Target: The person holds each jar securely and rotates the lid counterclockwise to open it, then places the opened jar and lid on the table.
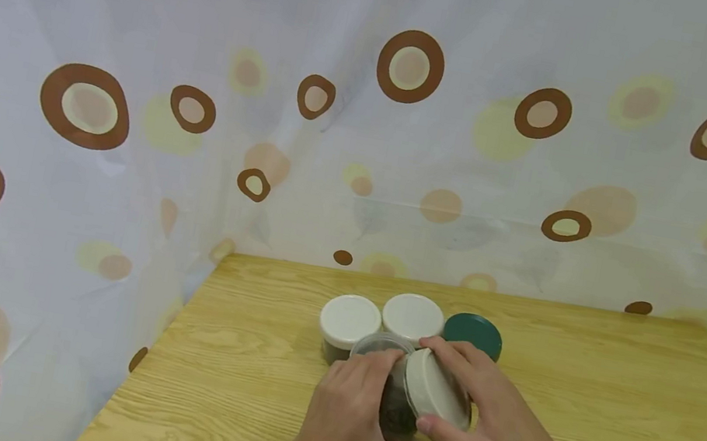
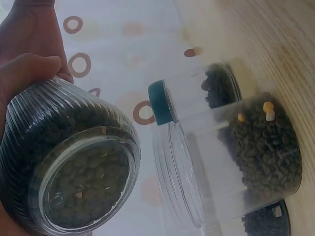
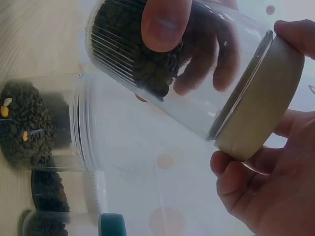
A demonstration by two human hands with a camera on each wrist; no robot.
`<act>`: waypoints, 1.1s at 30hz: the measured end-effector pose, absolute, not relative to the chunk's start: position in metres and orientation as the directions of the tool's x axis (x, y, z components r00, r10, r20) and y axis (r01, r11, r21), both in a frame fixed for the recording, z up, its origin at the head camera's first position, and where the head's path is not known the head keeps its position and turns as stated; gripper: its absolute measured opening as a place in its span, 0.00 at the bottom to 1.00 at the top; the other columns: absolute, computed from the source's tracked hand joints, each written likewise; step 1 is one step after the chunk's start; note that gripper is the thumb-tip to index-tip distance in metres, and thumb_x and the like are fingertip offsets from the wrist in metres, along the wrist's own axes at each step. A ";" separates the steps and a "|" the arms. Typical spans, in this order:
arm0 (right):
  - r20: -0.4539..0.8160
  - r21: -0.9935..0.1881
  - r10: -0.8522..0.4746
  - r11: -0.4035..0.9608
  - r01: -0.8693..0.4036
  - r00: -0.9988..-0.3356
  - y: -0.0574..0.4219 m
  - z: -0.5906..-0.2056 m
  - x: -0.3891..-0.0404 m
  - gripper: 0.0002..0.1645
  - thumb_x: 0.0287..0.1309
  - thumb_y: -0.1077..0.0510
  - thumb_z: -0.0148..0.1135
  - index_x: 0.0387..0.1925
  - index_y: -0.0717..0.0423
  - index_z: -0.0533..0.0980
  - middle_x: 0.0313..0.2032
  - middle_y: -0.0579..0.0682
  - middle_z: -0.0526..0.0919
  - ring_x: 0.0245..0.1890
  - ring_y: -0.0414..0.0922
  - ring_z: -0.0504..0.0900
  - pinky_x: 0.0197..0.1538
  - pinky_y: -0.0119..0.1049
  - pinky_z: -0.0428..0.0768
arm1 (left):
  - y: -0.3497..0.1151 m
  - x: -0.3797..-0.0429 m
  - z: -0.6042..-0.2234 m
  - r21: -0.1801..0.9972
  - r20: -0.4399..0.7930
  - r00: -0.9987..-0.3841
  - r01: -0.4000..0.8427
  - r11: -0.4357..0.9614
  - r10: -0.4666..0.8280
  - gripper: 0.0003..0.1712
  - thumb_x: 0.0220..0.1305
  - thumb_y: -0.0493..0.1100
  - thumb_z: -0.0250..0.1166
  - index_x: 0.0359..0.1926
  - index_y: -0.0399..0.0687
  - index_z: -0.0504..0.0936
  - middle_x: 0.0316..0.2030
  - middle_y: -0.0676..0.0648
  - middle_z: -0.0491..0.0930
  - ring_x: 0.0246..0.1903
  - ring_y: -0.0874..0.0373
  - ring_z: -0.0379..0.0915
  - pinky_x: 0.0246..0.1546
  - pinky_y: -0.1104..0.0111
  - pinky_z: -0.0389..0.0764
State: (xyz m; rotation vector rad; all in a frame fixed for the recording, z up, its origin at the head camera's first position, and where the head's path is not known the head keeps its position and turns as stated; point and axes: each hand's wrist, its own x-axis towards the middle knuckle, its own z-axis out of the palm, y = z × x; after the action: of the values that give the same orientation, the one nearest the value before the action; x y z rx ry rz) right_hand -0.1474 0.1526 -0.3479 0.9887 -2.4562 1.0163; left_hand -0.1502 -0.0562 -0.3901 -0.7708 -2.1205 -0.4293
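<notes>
My left hand (image 1: 347, 418) grips a clear ribbed jar (image 2: 69, 108), tilted above the table. Dark bean-like pieces partly fill it, lying toward its base in the right wrist view. At its mouth sits a pale round lid (image 3: 266, 98), which my right hand (image 1: 501, 428) holds at the rim between thumb and fingers. Whether the lid is screwed tight does not show. Just behind the left hand stands an uncovered clear jar (image 2: 268, 152), holding dark pieces with a few orange and white bits among them.
Two jars with white lids (image 1: 350, 320) (image 1: 413, 315) stand behind the uncovered jar. To their right is a jar with a dark green lid (image 1: 474, 332). All stand on a wood-grain table (image 1: 230, 356), with a circle-patterned sheet (image 1: 339, 139) hanging behind and at the sides.
</notes>
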 end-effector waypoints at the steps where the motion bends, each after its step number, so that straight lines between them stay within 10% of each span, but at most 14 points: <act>1: 0.503 -0.502 -0.482 0.513 -0.697 -0.717 0.152 -0.348 -0.148 0.42 0.57 0.52 0.70 0.72 0.40 0.64 0.57 0.44 0.75 0.44 0.33 0.73 0.38 0.30 0.76 | -0.057 -0.150 -0.390 0.032 0.795 -0.475 0.654 0.756 0.376 0.51 0.32 0.64 0.77 0.58 0.46 0.73 0.42 0.53 0.83 0.39 0.61 0.81 0.37 0.69 0.82; 18: 0.518 -0.402 -0.473 0.600 -0.691 -0.712 0.152 -0.354 -0.147 0.47 0.57 0.49 0.70 0.75 0.41 0.59 0.59 0.44 0.76 0.48 0.35 0.77 0.40 0.31 0.80 | -0.063 -0.154 -0.389 -0.005 0.784 -0.473 0.643 0.766 0.402 0.51 0.31 0.65 0.77 0.58 0.46 0.74 0.42 0.52 0.83 0.42 0.60 0.82 0.38 0.67 0.82; 33: 0.191 -0.478 -0.249 0.821 -0.312 -0.949 0.146 -0.336 -0.135 0.34 0.68 0.34 0.51 0.66 0.47 0.71 0.42 0.41 0.86 0.30 0.31 0.78 0.31 0.33 0.76 | -0.064 -0.155 -0.392 -0.006 0.747 -0.524 0.611 0.792 0.410 0.52 0.33 0.68 0.76 0.59 0.46 0.74 0.44 0.50 0.84 0.44 0.59 0.82 0.40 0.65 0.83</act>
State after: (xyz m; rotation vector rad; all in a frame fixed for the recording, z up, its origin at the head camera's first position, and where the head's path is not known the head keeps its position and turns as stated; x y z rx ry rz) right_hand -0.1348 0.1464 -0.3356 0.4460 -2.8828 0.7874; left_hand -0.1551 -0.0640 -0.3925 -0.7515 -2.1960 -0.3295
